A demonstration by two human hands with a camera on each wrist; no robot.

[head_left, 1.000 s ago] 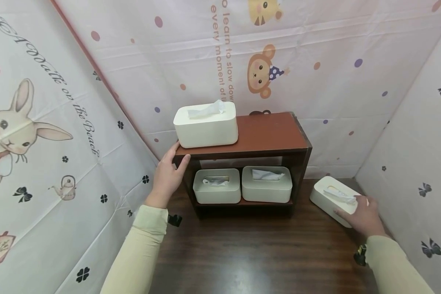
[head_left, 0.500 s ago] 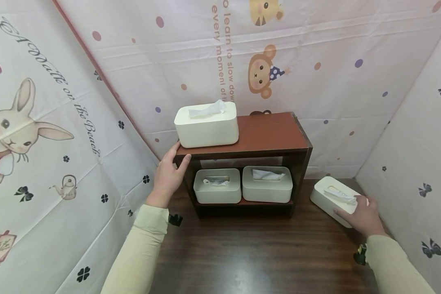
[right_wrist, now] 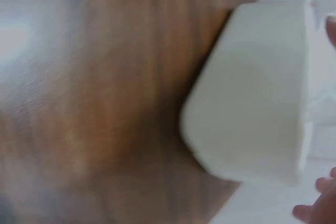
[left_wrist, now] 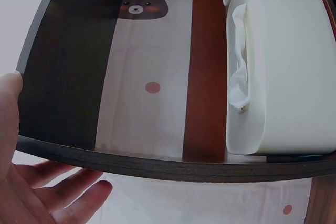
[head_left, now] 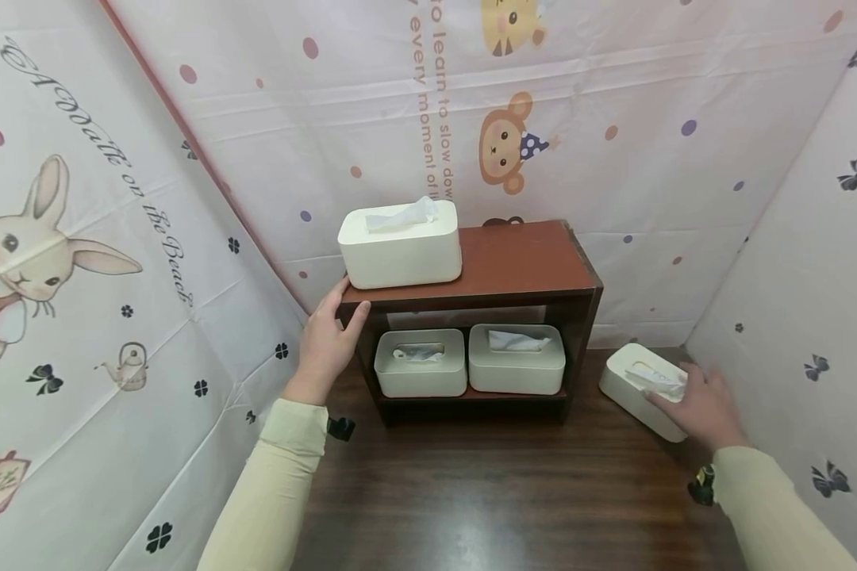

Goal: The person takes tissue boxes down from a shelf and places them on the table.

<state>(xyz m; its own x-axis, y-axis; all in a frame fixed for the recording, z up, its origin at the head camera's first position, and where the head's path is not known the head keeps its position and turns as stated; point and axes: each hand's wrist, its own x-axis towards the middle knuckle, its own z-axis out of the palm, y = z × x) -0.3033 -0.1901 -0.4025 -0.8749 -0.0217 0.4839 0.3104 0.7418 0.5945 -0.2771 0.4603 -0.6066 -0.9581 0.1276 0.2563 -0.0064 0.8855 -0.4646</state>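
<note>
My left hand (head_left: 326,341) holds the upper left corner of a small brown wooden shelf (head_left: 521,258). In the left wrist view its thumb lies on the front edge, with the fingers along the outside of the side panel. A white tissue box (head_left: 401,246) stands on top, just beyond that hand. Two more tissue boxes, one on the left (head_left: 420,365) and one on the right (head_left: 516,361), sit side by side inside. At the right, my blurred right hand (head_left: 707,406) is over the near end of another tissue box (head_left: 636,396) on the floor, fingers spread apart.
Printed cloth walls rise on the left (head_left: 64,317), at the back (head_left: 371,95) and on the right (head_left: 821,262). The right-hand tissue box lies angled near the right wall. Dark wood-grain floor (head_left: 471,484) extends before the shelf.
My right hand has loosened from the floor tissue box and lifted slightly. The left hand stays at the shelf corner, and the boxes keep their places. The head view has shifted a little.
</note>
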